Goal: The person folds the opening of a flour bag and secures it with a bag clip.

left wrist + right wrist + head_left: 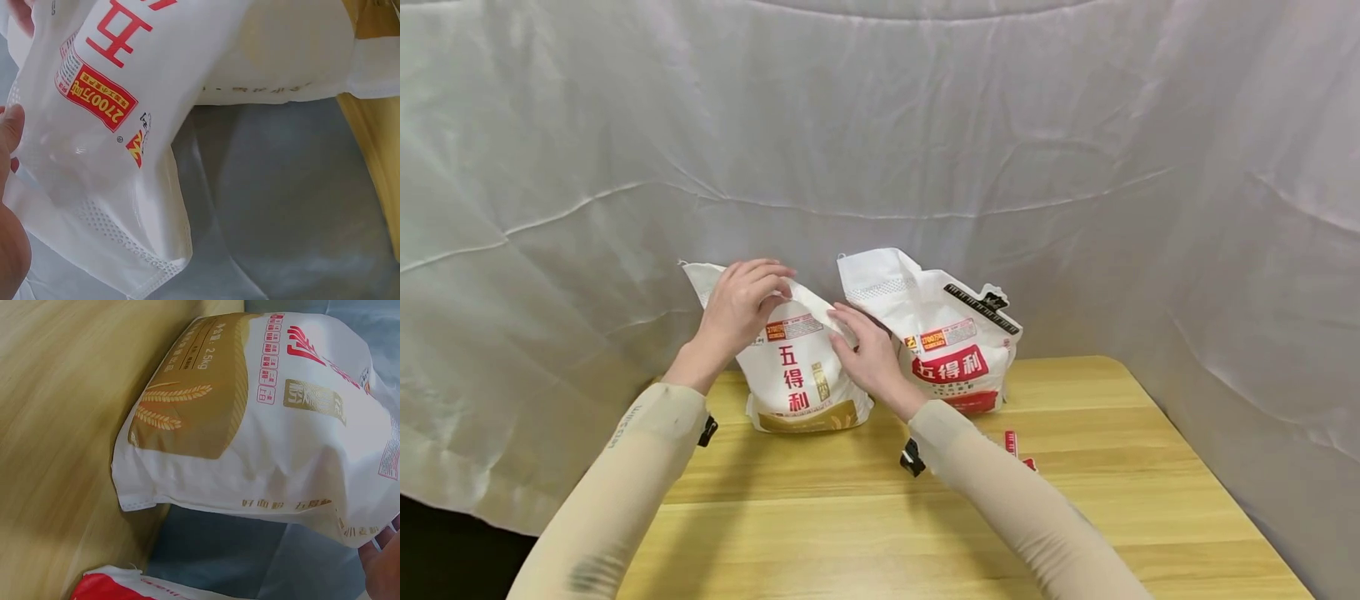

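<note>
A white flour bag (801, 367) with red lettering and a gold band stands upright on the table, its top edge folded over. My left hand (741, 300) grips the fold near the bag's left corner, which sticks up beyond the fingers. At the right end of the fold, my right hand (868, 350) pinches the edge between thumb and fingers. The left wrist view shows the stitched, dotted top corner of the bag (106, 175) and part of the thumb. In the right wrist view, the gold lower part of the bag (200, 387) rests on the wood.
A second flour bag (955, 367) with a red label stands to the right, a black sealing clip (981, 307) across its upper right and its left top flap loose. Small red-and-white pieces (1011, 443) lie on the wooden table (1112, 467). Grey cloth (880, 125) hangs behind.
</note>
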The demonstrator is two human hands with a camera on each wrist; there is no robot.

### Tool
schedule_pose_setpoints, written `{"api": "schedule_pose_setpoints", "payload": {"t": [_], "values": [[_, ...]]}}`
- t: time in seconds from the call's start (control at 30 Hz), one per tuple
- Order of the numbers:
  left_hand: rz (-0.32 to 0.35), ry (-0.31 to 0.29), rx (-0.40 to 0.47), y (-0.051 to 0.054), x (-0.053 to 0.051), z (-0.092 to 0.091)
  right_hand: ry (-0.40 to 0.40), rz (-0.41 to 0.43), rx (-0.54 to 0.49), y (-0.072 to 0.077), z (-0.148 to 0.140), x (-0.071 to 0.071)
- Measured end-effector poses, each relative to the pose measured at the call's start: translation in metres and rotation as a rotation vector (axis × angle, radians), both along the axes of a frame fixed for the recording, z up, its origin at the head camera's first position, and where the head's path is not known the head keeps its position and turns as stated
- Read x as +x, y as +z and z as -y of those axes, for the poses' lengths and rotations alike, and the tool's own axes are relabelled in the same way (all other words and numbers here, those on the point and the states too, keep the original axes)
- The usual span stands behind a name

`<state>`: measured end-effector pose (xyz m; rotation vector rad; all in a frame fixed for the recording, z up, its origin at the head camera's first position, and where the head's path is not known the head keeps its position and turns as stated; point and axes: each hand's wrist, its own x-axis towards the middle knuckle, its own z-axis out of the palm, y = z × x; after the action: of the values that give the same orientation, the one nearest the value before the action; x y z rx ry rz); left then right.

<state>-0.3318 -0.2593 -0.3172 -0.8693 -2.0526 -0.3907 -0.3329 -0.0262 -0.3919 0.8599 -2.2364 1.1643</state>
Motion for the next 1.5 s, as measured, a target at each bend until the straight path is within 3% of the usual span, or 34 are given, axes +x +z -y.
{"api": "schedule_pose_setpoints", "payload": {"t": [0.43,0.7,0.9,1.1,1.37,1.5], "values": [[0.066,0.019,-0.062,0.001,0.002,0.004,-0.031,0.235,-0.161,0.004,0.007,-0.002],[0.138,0.085,-0.036,0.004,0.002,0.000,-0.059,0.244,-0.156,0.000,0.009,-0.006],[0.130,0.136,0.022,0.005,0.000,-0.005,-0.061,0.254,-0.163,-0.001,0.011,-0.007],[0.138,0.150,-0.008,0.007,-0.001,-0.006,-0.067,0.243,-0.172,-0.002,0.012,-0.006],[0.253,0.223,-0.050,0.012,-0.003,-0.005,-0.065,0.229,-0.184,-0.003,0.013,-0.008],[0.270,0.241,-0.057,0.011,-0.003,-0.004,-0.067,0.227,-0.183,-0.003,0.014,-0.007]]}}
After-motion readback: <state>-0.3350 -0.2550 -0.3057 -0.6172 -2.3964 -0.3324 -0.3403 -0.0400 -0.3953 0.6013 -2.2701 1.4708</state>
